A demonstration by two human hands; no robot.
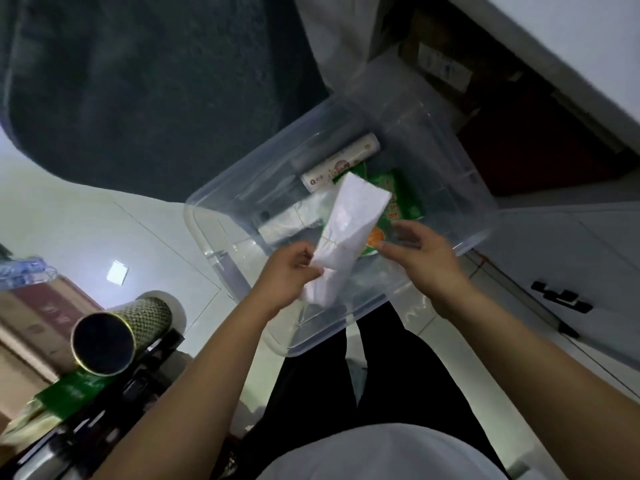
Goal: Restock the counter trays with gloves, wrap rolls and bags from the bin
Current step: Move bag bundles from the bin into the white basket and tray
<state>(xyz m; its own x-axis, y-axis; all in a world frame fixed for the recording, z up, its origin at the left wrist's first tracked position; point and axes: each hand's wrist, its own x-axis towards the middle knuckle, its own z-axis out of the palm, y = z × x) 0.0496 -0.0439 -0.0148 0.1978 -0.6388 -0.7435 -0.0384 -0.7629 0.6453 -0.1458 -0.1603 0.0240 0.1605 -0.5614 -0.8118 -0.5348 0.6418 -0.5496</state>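
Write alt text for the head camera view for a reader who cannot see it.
A person's left hand grips a white packet above a clear plastic bin on the floor, while the right hand hovers open beside it. Inside the bin lie a wrap roll and a green packet.

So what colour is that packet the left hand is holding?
White, seen clearest in the head view.

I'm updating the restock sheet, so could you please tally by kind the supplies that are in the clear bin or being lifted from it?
White pack, held by the left hand above the clear bin: 1
Wrap roll with white label: 1
Green printed packet: 1
Clear plastic bundle: 1
Total: 4 visible; anything beneath them is hidden.
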